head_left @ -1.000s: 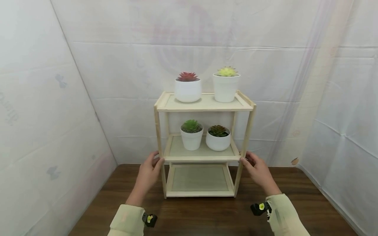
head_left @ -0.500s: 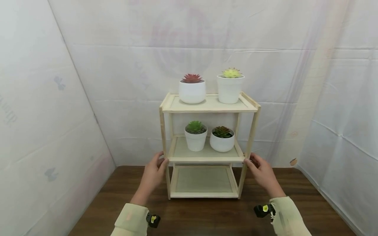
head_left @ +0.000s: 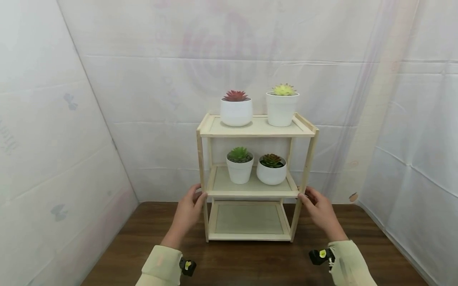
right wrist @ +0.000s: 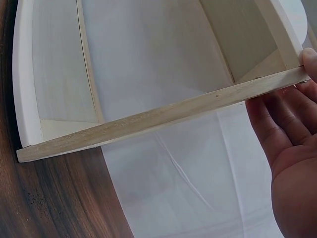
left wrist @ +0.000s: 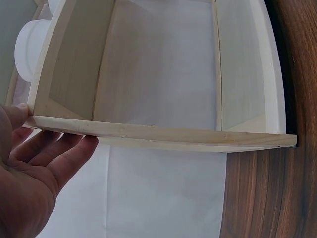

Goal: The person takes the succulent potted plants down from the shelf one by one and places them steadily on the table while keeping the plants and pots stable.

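A pale wooden three-tier shelf (head_left: 250,194) stands on the brown table in the head view. My left hand (head_left: 188,208) holds its left front post at the height of the middle tier. On the opposite side my right hand (head_left: 319,208) grips the right front post at the same level. Each wrist view shows a thumb on the front of the post (left wrist: 163,134) and fingers behind it. The top tier carries a red succulent (head_left: 236,109) and a yellow-green succulent (head_left: 282,106) in white pots. Below them sit a green succulent (head_left: 239,169) and a brownish-green succulent (head_left: 272,171).
The dark wood table (head_left: 250,262) extends in front of the shelf and to both sides. Pale fabric walls (head_left: 161,87) enclose it at the back, left and right, with the back one close behind the shelf.
The shelf with its potted succulents has shifted slightly to the right against the back wall. Both hands have moved with it, keeping their hold on the posts.
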`<state>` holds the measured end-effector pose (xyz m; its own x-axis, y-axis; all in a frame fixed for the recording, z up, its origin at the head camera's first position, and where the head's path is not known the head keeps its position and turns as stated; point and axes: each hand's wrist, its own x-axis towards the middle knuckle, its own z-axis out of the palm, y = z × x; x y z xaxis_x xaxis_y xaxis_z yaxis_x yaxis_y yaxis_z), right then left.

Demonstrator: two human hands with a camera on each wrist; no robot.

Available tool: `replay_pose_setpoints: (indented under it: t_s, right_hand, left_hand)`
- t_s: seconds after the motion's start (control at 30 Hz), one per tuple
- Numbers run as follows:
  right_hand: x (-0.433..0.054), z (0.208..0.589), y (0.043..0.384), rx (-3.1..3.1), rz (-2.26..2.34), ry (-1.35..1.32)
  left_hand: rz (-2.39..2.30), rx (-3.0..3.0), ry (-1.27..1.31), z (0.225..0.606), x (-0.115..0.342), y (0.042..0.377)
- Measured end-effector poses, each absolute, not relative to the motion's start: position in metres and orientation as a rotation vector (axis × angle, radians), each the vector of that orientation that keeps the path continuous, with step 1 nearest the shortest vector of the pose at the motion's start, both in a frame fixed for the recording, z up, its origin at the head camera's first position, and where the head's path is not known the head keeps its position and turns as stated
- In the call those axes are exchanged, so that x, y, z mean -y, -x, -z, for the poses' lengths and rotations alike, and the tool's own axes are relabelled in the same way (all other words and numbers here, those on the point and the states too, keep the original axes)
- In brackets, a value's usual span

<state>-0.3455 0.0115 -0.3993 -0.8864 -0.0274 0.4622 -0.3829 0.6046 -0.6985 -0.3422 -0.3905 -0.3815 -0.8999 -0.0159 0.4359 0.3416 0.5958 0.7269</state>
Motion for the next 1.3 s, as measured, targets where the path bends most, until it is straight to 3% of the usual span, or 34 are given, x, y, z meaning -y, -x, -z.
replay_pose_setpoints:
  t_s: [1.3]
  right_hand:
    - [-0.0109,0.4020,0.3442,2.417,-1.223,-0.311]
  left_hand:
    - [1.278,2.500,0.287,0.3807,0.3977,0.3442]
